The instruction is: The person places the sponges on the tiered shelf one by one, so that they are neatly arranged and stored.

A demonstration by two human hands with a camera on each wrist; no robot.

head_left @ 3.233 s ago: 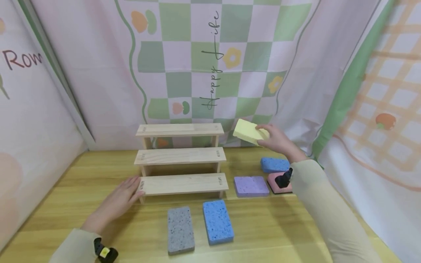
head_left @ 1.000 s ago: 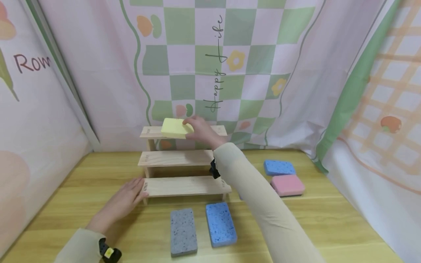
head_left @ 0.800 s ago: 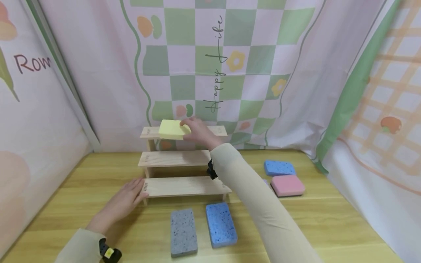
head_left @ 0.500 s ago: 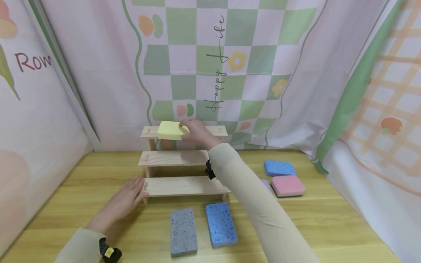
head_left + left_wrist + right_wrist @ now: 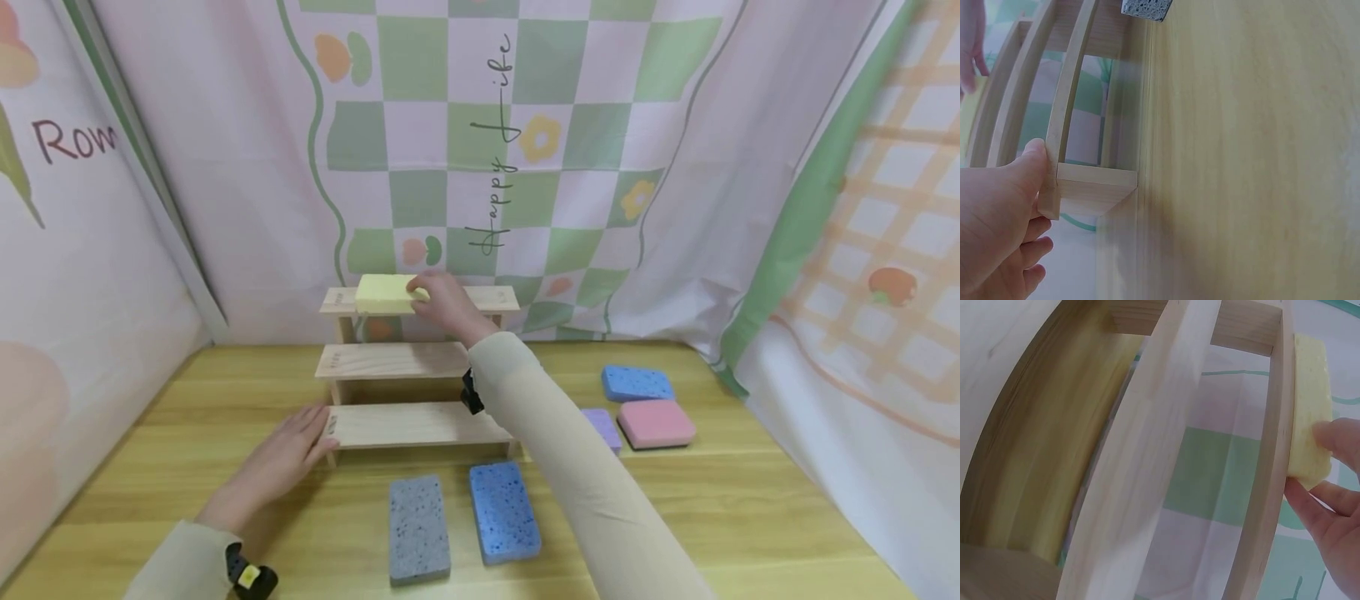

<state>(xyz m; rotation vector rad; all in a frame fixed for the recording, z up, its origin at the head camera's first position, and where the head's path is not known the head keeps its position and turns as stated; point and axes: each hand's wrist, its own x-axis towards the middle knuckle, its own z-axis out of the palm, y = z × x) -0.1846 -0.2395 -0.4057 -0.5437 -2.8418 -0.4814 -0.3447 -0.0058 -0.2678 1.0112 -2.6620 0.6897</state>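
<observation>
The right hand (image 5: 447,305) pinches the yellow sponge (image 5: 384,293) between thumb and fingers; the sponge lies flat on the top tier of the three-tiered wooden shelf (image 5: 397,361), left of its middle. The left hand (image 5: 273,458) grips the left end of the lowest tier, thumb against the front edge, other fingers curled past the board's end. On the surface (image 5: 750,517) before the shelf, the grey sponge (image 5: 418,530) lies left of the front blue sponge (image 5: 505,512), the two apart. To the right, the purple sponge (image 5: 604,427), partly hidden by the right sleeve (image 5: 577,467), lies beside the pink sponge (image 5: 657,422); the rear blue sponge (image 5: 637,383) lies just behind the latter. A checked cloth (image 5: 420,133) hangs behind the shelf.
</observation>
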